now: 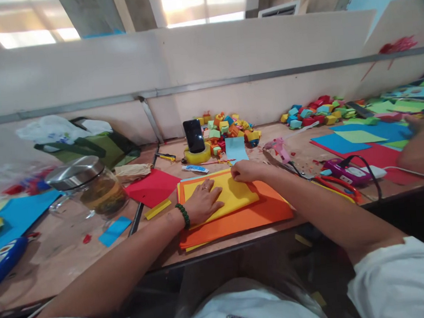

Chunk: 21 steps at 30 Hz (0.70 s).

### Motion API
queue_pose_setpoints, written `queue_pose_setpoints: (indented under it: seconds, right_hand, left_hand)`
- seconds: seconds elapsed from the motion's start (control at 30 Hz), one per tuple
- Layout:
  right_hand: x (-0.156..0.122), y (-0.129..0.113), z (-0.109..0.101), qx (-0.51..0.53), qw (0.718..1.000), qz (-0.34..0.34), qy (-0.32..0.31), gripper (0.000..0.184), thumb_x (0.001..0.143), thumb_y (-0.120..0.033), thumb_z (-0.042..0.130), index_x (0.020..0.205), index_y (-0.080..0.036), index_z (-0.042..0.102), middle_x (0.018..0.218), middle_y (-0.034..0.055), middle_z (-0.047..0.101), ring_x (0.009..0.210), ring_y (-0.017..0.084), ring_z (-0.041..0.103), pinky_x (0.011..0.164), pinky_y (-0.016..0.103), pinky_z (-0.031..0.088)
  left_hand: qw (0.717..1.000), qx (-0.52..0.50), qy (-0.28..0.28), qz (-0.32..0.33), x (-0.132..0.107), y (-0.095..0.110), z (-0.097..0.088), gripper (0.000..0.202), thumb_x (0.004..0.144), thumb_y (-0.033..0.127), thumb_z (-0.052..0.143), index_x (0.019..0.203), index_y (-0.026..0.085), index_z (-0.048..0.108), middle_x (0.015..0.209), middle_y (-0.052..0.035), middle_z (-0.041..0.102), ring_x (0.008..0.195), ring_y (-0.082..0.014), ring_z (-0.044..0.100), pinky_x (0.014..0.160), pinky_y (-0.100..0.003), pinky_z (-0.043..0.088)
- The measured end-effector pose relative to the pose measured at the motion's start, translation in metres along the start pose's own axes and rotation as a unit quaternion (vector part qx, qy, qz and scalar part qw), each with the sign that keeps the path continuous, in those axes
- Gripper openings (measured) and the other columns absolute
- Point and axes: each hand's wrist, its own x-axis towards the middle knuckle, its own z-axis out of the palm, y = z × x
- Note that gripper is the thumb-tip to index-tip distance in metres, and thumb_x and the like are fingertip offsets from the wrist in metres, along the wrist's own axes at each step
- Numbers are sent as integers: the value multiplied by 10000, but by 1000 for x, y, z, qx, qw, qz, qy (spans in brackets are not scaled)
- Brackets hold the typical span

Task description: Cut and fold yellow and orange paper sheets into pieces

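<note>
Yellow paper [239, 196] lies askew on orange sheets [271, 214] near the front edge of the table [58, 259]. The left hand [203, 203] rests flat on it, fingers slightly apart; the right hand [245, 171] meets its far edge, fingers curled together, any grip undeterminable. The paper appears folded, its edges not yet squared with the sheets below; formed blocks [227, 128] lie heaped behind. Bare table opens leftward, toward the jar [102, 194]; rightward, a glue gun [280, 149] and orange-handled tool [341, 188] narrow the room.
</note>
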Motion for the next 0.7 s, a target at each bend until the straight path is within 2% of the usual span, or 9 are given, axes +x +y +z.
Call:
queue_pose_setpoints:
  seconds: [0.1,0.23,0.3,0.4,0.53,0.6,0.7]
  right_hand:
    - [-5,-9,-3,-35,999,8,-5,206,820,-183,575,948,-139,730,954,129,733,904,239,668,698,262,442]
    - [-16,-25,-8,-64,997,27,-16,325,835,-398,611,964,-122,723,961,172,722,918,290,667,697,298,466]
    - [-23,-32,-9,-71,997,29,-8,358,842,-426,603,1005,-127,712,1020,181,708,988,306,646,735,311,473]
    - [-33,-41,-5,-77,997,-18,9,267,894,-298,540,1048,-146,697,1106,155,683,1078,272,607,813,297,456]
    - [-45,-46,10,-113,978,-175,-6,227,872,-79,504,953,-132,709,998,126,705,1007,226,618,851,303,429]
    - [-53,-51,19,-123,966,-229,6,223,877,-71,516,1004,-122,692,1015,134,704,1016,222,613,877,322,421]
    - [-67,-62,30,-150,957,-246,30,258,904,-107,513,1125,-73,641,1031,157,695,998,229,617,868,340,432]
  left_hand:
    - [999,-35,-41,-5,0,-3,5,622,955,517,390,1440,129,360,1599,-198,178,1485,-299,128,1160,-512,180]
    - [998,-40,-45,-6,-1,0,2,769,888,629,422,1470,136,323,1604,-195,142,1491,-300,94,1163,-540,134]
    - [998,-37,-44,-7,-2,1,2,754,905,613,377,1479,129,310,1605,-194,128,1491,-300,88,1164,-547,115]
    - [998,-37,-45,-7,-1,-1,5,685,958,526,255,1511,122,237,1611,-180,112,1494,-280,72,1166,-543,99]
    - [998,-34,-51,8,1,-5,10,649,969,438,224,1540,147,122,1617,-161,97,1495,-272,58,1162,-554,103]
    - [998,-24,-50,13,2,-6,11,646,966,437,232,1540,158,135,1616,-164,104,1493,-285,67,1158,-565,106]
    - [998,-13,-54,7,1,-4,9,653,965,447,234,1537,144,152,1614,-178,98,1492,-297,63,1157,-573,100]
